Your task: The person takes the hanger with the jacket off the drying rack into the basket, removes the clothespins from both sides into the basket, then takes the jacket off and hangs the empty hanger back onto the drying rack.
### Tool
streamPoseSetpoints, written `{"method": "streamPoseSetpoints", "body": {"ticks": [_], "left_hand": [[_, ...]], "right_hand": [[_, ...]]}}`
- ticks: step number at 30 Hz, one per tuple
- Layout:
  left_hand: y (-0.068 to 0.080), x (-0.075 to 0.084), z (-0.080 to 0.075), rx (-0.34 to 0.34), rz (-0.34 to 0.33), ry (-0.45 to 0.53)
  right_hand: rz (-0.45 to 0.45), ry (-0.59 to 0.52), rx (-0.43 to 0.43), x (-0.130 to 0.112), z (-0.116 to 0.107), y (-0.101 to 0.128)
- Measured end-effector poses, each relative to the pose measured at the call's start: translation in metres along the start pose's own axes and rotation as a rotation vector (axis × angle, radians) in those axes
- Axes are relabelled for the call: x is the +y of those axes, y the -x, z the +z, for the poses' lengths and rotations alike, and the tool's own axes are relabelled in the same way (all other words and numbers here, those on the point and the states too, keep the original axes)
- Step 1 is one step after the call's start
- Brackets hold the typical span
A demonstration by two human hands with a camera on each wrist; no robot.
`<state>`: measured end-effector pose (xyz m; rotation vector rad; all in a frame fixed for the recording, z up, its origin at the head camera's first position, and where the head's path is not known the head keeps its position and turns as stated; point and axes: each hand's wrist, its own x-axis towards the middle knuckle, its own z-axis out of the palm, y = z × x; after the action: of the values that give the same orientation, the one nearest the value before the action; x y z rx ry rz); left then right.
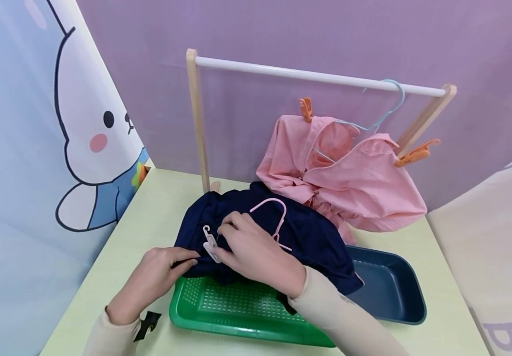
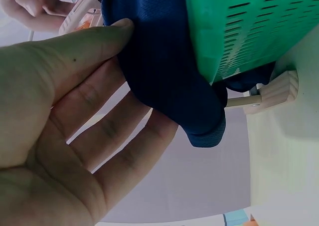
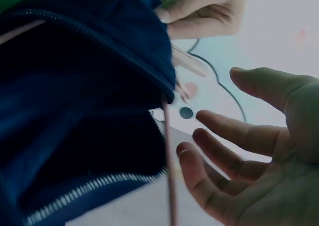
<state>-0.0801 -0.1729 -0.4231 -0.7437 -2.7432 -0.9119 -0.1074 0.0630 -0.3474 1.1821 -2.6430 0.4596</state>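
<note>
A navy zip-up garment (image 1: 309,232) is spread over the green basket, with the hook of a pink hanger (image 1: 281,217) rising from its opening. My left hand (image 1: 160,269) pinches the garment's left edge between thumb and fingers. A pale pink clothes peg (image 1: 211,244) sits at that same edge, close to the left fingertips. My right hand (image 1: 256,249) is over the garment beside the peg. In the right wrist view, the right hand (image 3: 249,151) has its fingers spread and apart from the peg (image 3: 188,61). The metal zip (image 3: 94,186) hangs undone there.
Behind stands a wooden rack with a white bar (image 1: 300,74). A pink jacket (image 1: 362,183) hangs from it on a light blue hanger (image 1: 398,101), with orange pegs (image 1: 416,155) at its shoulders. The green basket (image 1: 251,329) and a dark blue tray (image 1: 409,289) stand in front.
</note>
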Motion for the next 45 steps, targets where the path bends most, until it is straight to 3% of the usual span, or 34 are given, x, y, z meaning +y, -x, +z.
{"method": "streamPoseSetpoints", "body": {"ticks": [5,10,17,32,40,45], "left_hand": [[-0.001,-0.001,0.002,0.009,0.011,-0.003],[-0.001,-0.002,0.003,0.019,0.018,-0.007],[-0.001,-0.003,0.003,0.026,0.027,-0.015],[0.001,-0.002,0.000,0.022,0.011,-0.007],[0.000,-0.003,0.000,0.019,0.021,-0.007],[-0.001,-0.003,-0.002,0.011,0.019,0.000]], "right_hand": [[0.090,0.055,-0.119,-0.003,0.010,-0.013],[0.124,0.042,-0.143,-0.005,0.016,-0.018],[0.126,-0.006,-0.113,-0.007,0.021,-0.018],[0.019,-0.051,0.034,-0.009,0.024,-0.015],[-0.001,-0.126,0.048,-0.013,0.006,-0.007],[-0.038,-0.224,0.106,-0.010,-0.011,0.009]]}}
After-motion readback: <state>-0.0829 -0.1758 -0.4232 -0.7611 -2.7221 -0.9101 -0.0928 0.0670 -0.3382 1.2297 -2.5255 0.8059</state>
